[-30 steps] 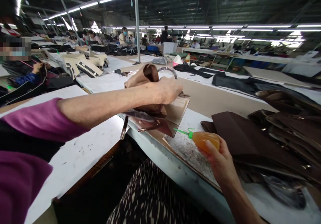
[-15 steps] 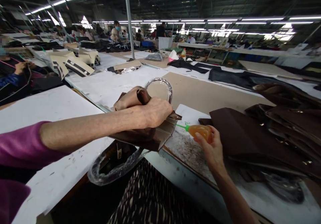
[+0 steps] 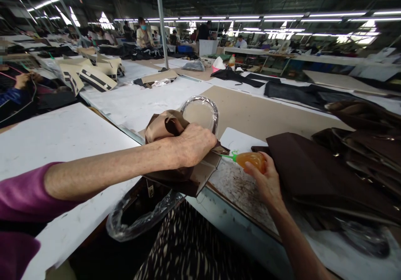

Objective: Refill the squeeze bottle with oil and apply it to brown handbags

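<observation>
My left hand (image 3: 196, 144) is closed on a brown handbag (image 3: 175, 179), whose tan lining (image 3: 164, 125) bulges out behind my wrist. Two handles in clear plastic wrap belong to it: one handle (image 3: 216, 115) stands up behind my hand, the other handle (image 3: 125, 225) hangs over the table edge by my lap. My right hand (image 3: 267, 179) is wrapped round a squeeze bottle (image 3: 250, 161) of amber liquid with a green nozzle. The nozzle points left, its tip at the bag's edge just under my left fingers. Whether it touches is hidden.
Dark brown bags (image 3: 319, 171) are piled on the right. A stained white board (image 3: 232, 179) lies under the bottle, with brown board (image 3: 247, 108) behind. Cream pieces (image 3: 94, 73) lie at the far left, near another person's hands (image 3: 26, 79). A metal post (image 3: 162, 29) rises beyond.
The view has shifted slightly. Both hands keep their holds on the bag and the bottle, and the nozzle stays at the bag's edge.
</observation>
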### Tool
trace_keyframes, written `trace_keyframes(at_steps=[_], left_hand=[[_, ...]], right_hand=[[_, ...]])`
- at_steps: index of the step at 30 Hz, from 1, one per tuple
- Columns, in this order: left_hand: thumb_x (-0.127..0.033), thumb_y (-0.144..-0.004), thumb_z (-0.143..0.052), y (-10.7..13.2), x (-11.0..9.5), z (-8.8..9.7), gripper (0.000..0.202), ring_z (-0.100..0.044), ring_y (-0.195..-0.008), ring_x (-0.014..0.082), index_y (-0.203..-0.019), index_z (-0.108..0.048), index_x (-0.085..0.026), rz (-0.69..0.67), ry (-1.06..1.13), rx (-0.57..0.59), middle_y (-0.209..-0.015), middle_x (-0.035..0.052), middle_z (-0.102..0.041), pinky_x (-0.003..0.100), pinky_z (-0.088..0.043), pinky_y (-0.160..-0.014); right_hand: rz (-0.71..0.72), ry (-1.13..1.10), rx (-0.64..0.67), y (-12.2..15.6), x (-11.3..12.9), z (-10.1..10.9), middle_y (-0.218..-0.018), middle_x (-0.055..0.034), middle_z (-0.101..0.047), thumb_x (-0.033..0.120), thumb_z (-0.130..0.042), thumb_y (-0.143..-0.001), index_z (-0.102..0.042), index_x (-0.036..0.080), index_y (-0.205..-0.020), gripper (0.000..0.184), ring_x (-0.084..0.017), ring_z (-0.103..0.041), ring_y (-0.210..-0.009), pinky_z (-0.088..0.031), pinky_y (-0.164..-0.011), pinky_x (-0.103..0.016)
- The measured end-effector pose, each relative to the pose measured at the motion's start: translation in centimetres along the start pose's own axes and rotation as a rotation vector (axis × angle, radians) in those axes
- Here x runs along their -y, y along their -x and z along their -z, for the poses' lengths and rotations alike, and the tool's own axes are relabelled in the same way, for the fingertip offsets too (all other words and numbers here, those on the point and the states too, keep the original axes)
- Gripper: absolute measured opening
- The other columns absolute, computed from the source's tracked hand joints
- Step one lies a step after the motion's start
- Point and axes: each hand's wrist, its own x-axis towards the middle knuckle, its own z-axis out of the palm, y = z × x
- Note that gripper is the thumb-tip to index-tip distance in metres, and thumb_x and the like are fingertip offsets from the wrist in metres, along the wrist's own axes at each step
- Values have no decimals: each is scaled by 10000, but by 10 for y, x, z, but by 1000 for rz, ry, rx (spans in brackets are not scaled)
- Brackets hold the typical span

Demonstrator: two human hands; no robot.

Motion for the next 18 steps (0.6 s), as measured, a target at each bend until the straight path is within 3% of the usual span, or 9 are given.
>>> trace_keyframes(at_steps=[13, 18], left_hand=[[-191, -752, -636, 18, -4, -17, 171, -622, -797, 238, -909, -630, -124, -12, -46, -60, -933, 107, -672, 362, -458, -720], [-174, -721, -654, 28, -9, -20, 205, -603, -824, 249, -910, -597, -120, -2, -82, -59, -904, 104, -649, 373, -440, -743]], right_hand=[[-88, 5, 72, 20, 7, 12, -1087, -51, -601, 456, -784, -645, -507, 240, -1228, 681, -281, -585, -992, -562, -768, -383], [-137, -18, 99, 28, 11, 13, -1027, -48, -627, 468, -782, -638, -529, 230, -1207, 667, -273, -606, -930, -579, -686, -358]])
